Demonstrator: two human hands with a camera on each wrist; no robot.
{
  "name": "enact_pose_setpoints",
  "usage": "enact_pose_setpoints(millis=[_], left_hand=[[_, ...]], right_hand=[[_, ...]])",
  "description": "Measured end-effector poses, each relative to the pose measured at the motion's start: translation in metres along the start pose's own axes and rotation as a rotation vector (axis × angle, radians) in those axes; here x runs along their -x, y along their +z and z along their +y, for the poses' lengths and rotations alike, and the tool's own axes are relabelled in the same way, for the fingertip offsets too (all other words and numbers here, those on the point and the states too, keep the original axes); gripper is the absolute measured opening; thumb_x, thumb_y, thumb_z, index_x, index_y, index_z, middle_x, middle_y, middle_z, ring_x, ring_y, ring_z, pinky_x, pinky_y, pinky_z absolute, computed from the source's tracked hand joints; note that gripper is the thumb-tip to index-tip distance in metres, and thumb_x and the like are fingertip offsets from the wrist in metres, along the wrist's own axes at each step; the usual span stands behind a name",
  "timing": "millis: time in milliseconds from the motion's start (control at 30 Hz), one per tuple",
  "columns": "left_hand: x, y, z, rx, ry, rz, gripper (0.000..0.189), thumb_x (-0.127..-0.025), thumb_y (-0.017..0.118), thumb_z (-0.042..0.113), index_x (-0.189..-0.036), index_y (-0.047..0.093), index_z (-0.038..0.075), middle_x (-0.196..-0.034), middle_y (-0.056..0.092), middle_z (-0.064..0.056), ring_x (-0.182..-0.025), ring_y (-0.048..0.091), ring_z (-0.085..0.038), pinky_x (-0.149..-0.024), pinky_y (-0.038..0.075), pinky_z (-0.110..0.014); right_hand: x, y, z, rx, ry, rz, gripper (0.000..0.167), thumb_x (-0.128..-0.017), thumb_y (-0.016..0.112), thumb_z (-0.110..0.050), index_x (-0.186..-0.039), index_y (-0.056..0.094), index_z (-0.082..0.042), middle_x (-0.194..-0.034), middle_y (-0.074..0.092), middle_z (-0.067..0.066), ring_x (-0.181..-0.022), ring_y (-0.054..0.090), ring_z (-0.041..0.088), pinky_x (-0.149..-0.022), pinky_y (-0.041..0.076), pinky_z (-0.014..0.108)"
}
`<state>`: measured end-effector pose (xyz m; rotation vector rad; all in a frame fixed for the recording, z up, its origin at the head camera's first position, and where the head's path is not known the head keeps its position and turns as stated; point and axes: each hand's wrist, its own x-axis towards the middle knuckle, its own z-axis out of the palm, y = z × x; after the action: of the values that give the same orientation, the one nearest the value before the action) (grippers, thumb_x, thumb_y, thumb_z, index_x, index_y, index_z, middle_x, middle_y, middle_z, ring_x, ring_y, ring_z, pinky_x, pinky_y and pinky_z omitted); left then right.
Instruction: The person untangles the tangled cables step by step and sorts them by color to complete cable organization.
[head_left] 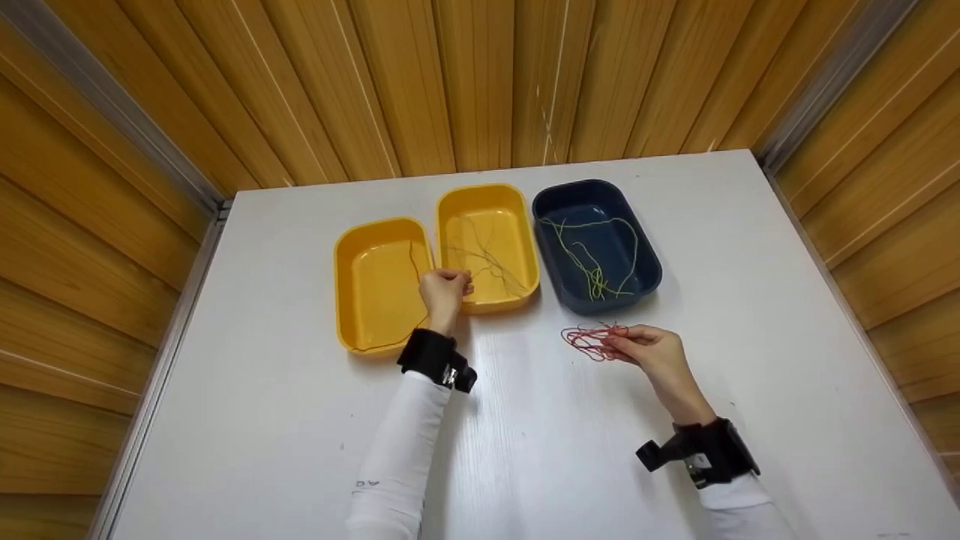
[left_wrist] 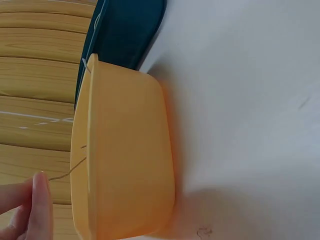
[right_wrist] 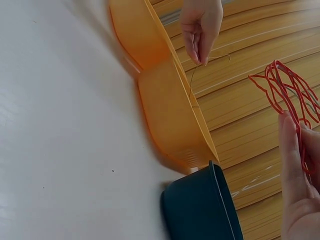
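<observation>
My left hand (head_left: 444, 294) is above the near left part of the middle yellow bin (head_left: 491, 306). Thumb and finger pinch a thin tan string (left_wrist: 68, 173), which runs down over the bin's rim in the left wrist view. More thin, dull strings (head_left: 484, 251) lie in that bin. To the right, in front of the dark blue bin (head_left: 651, 289), my right hand (head_left: 654, 356) holds a looped bundle of red string (right_wrist: 287, 92) between thumb and fingers, raised with the loops spreading past the fingertips. A yellow-green string (head_left: 595, 281) lies inside the blue bin.
Another yellow bin (head_left: 343, 292) stands at the left, with a thin brown string (head_left: 414, 259) along its right side and near edge. All three bins stand side by side on a white table (head_left: 525, 450). Wood-patterned panels (head_left: 480, 82) enclose the table's back and sides.
</observation>
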<state>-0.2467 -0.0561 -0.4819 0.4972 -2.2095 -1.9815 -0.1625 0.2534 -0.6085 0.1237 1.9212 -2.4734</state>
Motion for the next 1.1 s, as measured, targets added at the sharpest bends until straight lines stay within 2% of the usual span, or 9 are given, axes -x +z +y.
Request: enact_pose_setpoints(millis=[133, 333, 433, 533, 667, 833, 900, 1000, 1100], left_hand=[[-0.003, 0.005, -0.001, -0.063, 0.000, -0.027, 0.008, -0.077, 0.061, -0.006, -0.076, 0.065, -0.013, -0.067, 0.063, -0.020, -0.050, 0.060, -0.020, -0.048, 0.053, -0.024], [-0.008, 0.007, -0.004, -0.276, 0.054, -0.052, 0.013, -0.077, 0.063, -0.001, -0.070, 0.066, -0.011, -0.058, 0.062, -0.018, -0.040, 0.053, -0.014, -0.035, 0.042, -0.015], [-0.006, 0.005, -0.005, -0.389, 0.065, -0.072, 0.018, -0.077, 0.066, 0.005, -0.064, 0.065, -0.007, -0.053, 0.061, -0.015, -0.038, 0.053, -0.015, -0.039, 0.041, -0.014], [-0.002, 0.002, -0.003, -0.456, 0.071, -0.124, 0.021, -0.077, 0.067, 0.009, -0.063, 0.065, -0.007, -0.053, 0.060, -0.017, -0.042, 0.057, -0.022, -0.045, 0.044, -0.016], [0.007, -0.002, 0.000, -0.400, 0.078, -0.247, 0.021, -0.078, 0.066, 0.007, -0.070, 0.065, -0.012, -0.059, 0.062, -0.020, -0.053, 0.062, -0.031, -0.045, 0.050, -0.022], [0.025, -0.005, 0.005, -0.206, 0.109, -0.444, 0.016, -0.079, 0.063, 0.002, -0.078, 0.064, -0.015, -0.065, 0.063, -0.023, -0.049, 0.060, -0.021, -0.050, 0.055, -0.029], [0.036, -0.008, 0.013, -0.128, 0.125, -0.511, 0.016, -0.080, 0.061, -0.001, -0.083, 0.062, -0.017, -0.069, 0.062, -0.026, -0.050, 0.060, -0.019, -0.054, 0.056, -0.034], [0.055, -0.013, 0.026, -0.068, 0.181, -0.581, 0.015, -0.080, 0.060, -0.004, -0.086, 0.062, -0.017, -0.075, 0.061, -0.029, -0.059, 0.062, -0.030, -0.057, 0.056, -0.035], [0.072, -0.017, 0.036, -0.062, 0.252, -0.641, 0.015, -0.080, 0.059, -0.005, -0.089, 0.061, -0.017, -0.080, 0.061, -0.031, -0.068, 0.060, -0.040, -0.061, 0.055, -0.039]], right_hand=[[-0.001, 0.001, 0.000, -0.010, -0.005, -0.009, 0.032, -0.073, 0.070, -0.004, -0.096, 0.056, 0.015, -0.090, 0.062, 0.025, -0.082, 0.063, 0.031, -0.073, 0.052, 0.037], [-0.003, 0.004, 0.000, -0.011, 0.000, -0.004, 0.033, -0.073, 0.071, -0.005, -0.096, 0.057, 0.015, -0.090, 0.062, 0.025, -0.081, 0.063, 0.032, -0.072, 0.052, 0.038], [-0.005, 0.004, 0.000, -0.021, 0.000, 0.004, 0.034, -0.072, 0.071, -0.004, -0.096, 0.057, 0.015, -0.089, 0.062, 0.025, -0.081, 0.063, 0.032, -0.072, 0.052, 0.038], [-0.006, 0.004, 0.000, -0.021, -0.002, 0.008, 0.034, -0.072, 0.072, -0.004, -0.096, 0.057, 0.015, -0.089, 0.063, 0.025, -0.081, 0.063, 0.032, -0.071, 0.052, 0.038], [-0.007, 0.004, 0.000, -0.014, 0.001, 0.014, 0.035, -0.071, 0.072, -0.005, -0.097, 0.057, 0.015, -0.090, 0.062, 0.025, -0.082, 0.063, 0.032, -0.072, 0.052, 0.038], [-0.008, 0.004, 0.001, -0.018, -0.004, -0.001, 0.035, -0.073, 0.071, -0.005, -0.097, 0.056, 0.015, -0.091, 0.062, 0.026, -0.083, 0.062, 0.033, -0.073, 0.052, 0.038], [-0.009, 0.004, 0.003, -0.025, -0.006, -0.006, 0.034, -0.073, 0.070, -0.004, -0.096, 0.055, 0.015, -0.091, 0.061, 0.027, -0.083, 0.062, 0.033, -0.072, 0.052, 0.038], [-0.010, 0.005, 0.005, -0.032, -0.009, -0.011, 0.034, -0.073, 0.070, -0.003, -0.096, 0.055, 0.016, -0.092, 0.061, 0.028, -0.081, 0.062, 0.034, -0.071, 0.052, 0.039], [-0.012, 0.007, 0.006, -0.029, -0.009, -0.012, 0.034, -0.072, 0.071, -0.004, -0.096, 0.056, 0.015, -0.092, 0.060, 0.029, -0.081, 0.062, 0.036, -0.071, 0.052, 0.040]])
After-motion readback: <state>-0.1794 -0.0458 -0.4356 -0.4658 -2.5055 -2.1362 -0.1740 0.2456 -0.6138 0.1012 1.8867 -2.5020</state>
